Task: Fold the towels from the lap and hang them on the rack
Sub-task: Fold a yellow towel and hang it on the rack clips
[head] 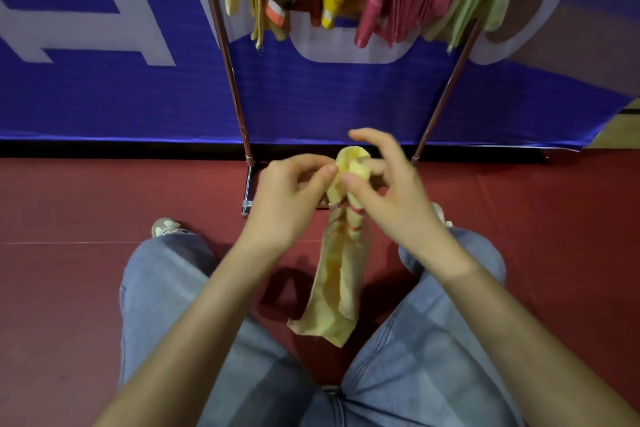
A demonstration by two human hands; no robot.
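Hands pinch the top of a pale yellow cloth towel (341,253): left hand (291,198) and right hand (388,191) both closed on it, hanging between the knees below the metal rack (235,87) of folded towels.

— What is seen behind everything?
— A blue banner (311,97) with large white letters is stretched across the back, its lower edge met by a black strip (138,149) along the floor.
— And the floor?
— A dark red floor (69,288) is laid out below, crossed by a thin pale seam on the left side.
— Is anything else shown?
— Light blue jeans (166,288) are worn, and a pale sneaker (166,226) is partly hidden under the left trouser leg.
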